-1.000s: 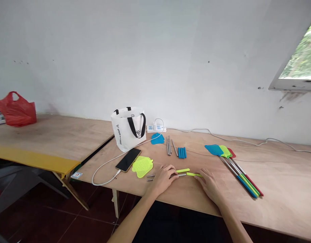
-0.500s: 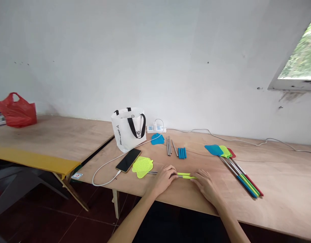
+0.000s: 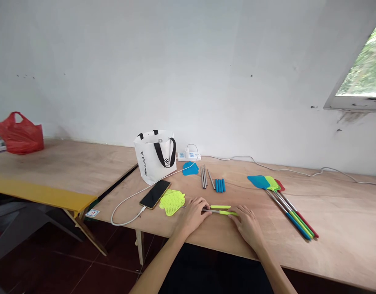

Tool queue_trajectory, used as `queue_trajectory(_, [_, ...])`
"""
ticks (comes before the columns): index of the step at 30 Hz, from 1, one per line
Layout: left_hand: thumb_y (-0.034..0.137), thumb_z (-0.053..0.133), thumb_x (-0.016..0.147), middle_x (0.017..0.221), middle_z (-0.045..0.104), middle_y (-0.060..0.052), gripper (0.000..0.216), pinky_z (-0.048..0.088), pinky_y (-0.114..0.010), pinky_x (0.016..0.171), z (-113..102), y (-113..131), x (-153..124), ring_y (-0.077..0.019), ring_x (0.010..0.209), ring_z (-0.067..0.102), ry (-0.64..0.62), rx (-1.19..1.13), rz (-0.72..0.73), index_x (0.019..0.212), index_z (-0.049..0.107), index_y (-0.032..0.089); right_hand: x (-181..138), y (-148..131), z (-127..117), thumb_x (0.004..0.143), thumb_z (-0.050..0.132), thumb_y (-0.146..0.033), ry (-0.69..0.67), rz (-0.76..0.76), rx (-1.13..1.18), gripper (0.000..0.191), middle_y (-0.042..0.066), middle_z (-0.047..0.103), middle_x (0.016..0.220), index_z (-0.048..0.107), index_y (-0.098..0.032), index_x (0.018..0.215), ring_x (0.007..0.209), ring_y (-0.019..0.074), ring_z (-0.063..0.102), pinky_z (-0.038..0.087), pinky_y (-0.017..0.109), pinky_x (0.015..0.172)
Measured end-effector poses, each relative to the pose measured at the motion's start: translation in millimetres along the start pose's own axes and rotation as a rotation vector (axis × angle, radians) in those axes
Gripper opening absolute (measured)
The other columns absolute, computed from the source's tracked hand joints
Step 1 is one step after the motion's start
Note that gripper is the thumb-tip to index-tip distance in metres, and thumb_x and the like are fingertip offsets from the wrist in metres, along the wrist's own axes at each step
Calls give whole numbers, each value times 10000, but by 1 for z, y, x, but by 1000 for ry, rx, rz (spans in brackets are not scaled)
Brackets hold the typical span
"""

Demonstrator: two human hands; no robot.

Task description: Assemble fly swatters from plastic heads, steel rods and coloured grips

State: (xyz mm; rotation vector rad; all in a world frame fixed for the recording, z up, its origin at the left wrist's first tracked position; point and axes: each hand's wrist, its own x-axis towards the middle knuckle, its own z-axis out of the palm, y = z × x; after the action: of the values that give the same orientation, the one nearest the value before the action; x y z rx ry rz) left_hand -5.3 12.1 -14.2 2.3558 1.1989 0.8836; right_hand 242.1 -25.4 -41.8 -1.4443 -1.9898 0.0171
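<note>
My left hand is closed around a thin metal rod whose right end goes into a yellow-green handle grip. The fingers of my right hand pinch the far end of that grip. Just behind it, a second yellow-green grip lies roughly parallel, its left end by my left fingers. Perforated yellow-green fly swatter heads rest overlapping to the left of my left hand. Beyond my hands are several loose metal rods and several blue grips.
Three whole fly swatters lie side by side at the right. Blue swatter heads sit near a power strip. A white tote bag, a charging phone and its cable occupy the left. A red bag stands farther off.
My left hand has shifted slightly left, and more bare metal shows between it and the grip. My right hand has moved a little left and toward me, still on the grip's end.
</note>
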Motion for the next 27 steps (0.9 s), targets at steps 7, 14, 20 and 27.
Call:
queue_trajectory(7, [215, 678, 955, 1031, 688, -4, 37, 439, -311, 947, 1, -2, 0, -188, 1036, 616, -9, -106, 27, 924, 696, 221, 0, -4, 0, 1030, 466, -375, -60, -55, 20, 254, 64, 720, 1039, 704, -286, 1040, 974, 258, 647, 479, 418, 861])
queue_trajectory(14, [222, 591, 1010, 1136, 730, 2, 153, 409, -363, 994, 4, -1, 1, -195, 1087, 639, -55, -5, 62, 1030, 740, 252, 2, -7, -1, 1039, 437, -358, -113, -36, 35, 277, 44, 695, 1249, 691, -296, 1133, 1161, 230, 620, 430, 438, 1035])
queue_trajectory(20, [192, 549, 1014, 1264, 695, 6, 223, 393, -394, 1060, 4, -1, 0, -201, 1187, 597, 25, 74, 75, 1136, 712, 284, 1, 0, 2, 1016, 444, -331, -49, 73, -53, 287, 50, 730, 1147, 723, -280, 1061, 1077, 241, 651, 455, 430, 970])
queue_trajectory(27, [166, 496, 1011, 1289, 675, -15, 256, 415, -402, 1075, 6, -3, -2, -211, 1202, 587, 53, 137, 44, 1157, 683, 261, 0, 1, 7, 1006, 388, -239, -41, 13, -131, 422, 51, 642, 1377, 681, -347, 1291, 1266, 237, 577, 426, 459, 1056])
